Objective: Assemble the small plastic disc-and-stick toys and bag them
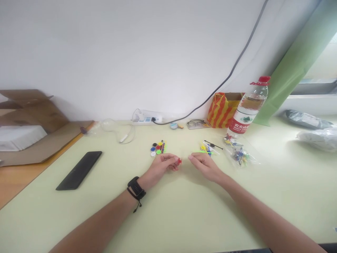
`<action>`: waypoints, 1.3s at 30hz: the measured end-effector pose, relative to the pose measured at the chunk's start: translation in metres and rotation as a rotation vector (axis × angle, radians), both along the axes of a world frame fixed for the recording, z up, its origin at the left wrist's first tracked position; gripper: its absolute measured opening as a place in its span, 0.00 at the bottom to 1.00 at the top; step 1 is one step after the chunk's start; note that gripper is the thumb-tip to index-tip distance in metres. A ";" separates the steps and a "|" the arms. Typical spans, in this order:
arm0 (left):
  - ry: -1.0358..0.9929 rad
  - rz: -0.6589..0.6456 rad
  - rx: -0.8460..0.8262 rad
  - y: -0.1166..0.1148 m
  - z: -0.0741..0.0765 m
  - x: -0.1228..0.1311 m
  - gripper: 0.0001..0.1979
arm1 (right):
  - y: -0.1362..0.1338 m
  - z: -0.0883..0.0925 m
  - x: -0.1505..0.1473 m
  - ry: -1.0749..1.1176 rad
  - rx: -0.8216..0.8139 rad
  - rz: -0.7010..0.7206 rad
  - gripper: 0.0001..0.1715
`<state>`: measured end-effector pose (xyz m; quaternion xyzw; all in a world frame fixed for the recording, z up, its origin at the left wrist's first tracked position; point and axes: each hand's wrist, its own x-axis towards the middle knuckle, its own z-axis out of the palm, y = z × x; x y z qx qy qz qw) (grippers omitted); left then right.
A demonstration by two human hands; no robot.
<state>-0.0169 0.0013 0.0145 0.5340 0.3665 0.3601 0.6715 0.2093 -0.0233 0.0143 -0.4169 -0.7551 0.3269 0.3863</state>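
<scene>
My left hand, with a black watch on its wrist, pinches a small red plastic piece between thumb and fingers. Across a narrow gap, my right hand is closed in a pinch; whatever its fingertips hold is too small to make out. Just beyond the left hand lies a cluster of small coloured plastic discs and sticks, in black, yellow, blue, green, white and red. Behind the right hand are assembled-looking plastic pieces with thin rods, in yellow, blue, green and black.
A clear bag of small coloured parts lies to the right, in front of a large water bottle. A striped bag, glasses and a power strip line the wall. At left are a black case and a cardboard box.
</scene>
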 end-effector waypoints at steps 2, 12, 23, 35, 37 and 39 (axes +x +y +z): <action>-0.007 0.009 0.005 0.000 0.000 0.000 0.13 | 0.002 0.003 0.000 0.081 -0.014 -0.070 0.29; -0.025 -0.003 0.045 0.001 -0.005 -0.001 0.14 | -0.001 -0.001 -0.009 0.220 -0.101 -0.074 0.15; -0.060 -0.019 0.033 -0.001 0.000 0.000 0.13 | -0.005 0.001 -0.010 0.178 -0.118 -0.010 0.15; -0.015 0.014 0.059 0.000 -0.003 -0.001 0.14 | -0.013 -0.002 -0.007 -0.058 0.220 -0.129 0.38; -0.025 0.008 0.054 -0.001 -0.002 0.000 0.13 | -0.014 -0.001 -0.007 -0.021 0.219 -0.169 0.34; -0.042 0.002 0.053 -0.001 -0.002 0.000 0.14 | -0.014 -0.001 -0.007 0.001 0.179 -0.165 0.19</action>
